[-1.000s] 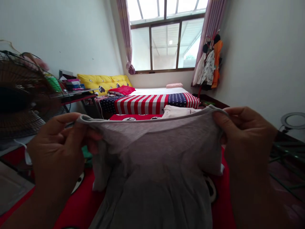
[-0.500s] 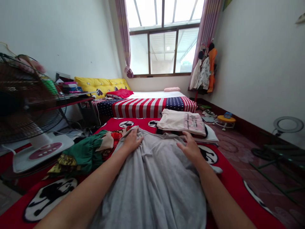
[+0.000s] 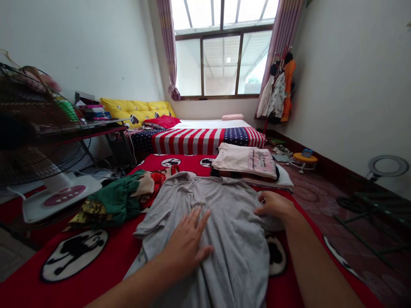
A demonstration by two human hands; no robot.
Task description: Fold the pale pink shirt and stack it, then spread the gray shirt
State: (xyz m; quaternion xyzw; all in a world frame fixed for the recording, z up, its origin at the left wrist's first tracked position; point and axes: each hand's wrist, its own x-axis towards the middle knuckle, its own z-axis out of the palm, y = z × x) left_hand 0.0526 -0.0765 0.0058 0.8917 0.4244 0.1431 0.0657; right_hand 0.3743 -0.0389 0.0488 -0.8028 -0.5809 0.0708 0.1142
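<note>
A light grey T-shirt [image 3: 231, 239] lies spread over a red cloth with black-and-white round prints, its collar end away from me and some creases down its middle. My left hand [image 3: 189, 239] rests on the middle of the shirt, palm down with fingers spread. At the shirt's right side, my right hand [image 3: 274, 206] is closed with thumb and fingers pinched on the right sleeve. The left sleeve lies out flat. Just beyond the shirt sits a stack of folded clothes with a pale pink printed top [image 3: 245, 160] uppermost.
Rumpled green and red clothes [image 3: 118, 201] lie to the left, beside a white fan [image 3: 61, 188]. A bed with a striped cover [image 3: 189, 141] stands under the window. On the right floor are a small yellow stool [image 3: 305, 157] and a dark green metal frame [image 3: 379, 214].
My left hand has come back from the collar area to the shirt's middle. My right hand has moved right and down and now pinches the sleeve. The shirt lies flatter.
</note>
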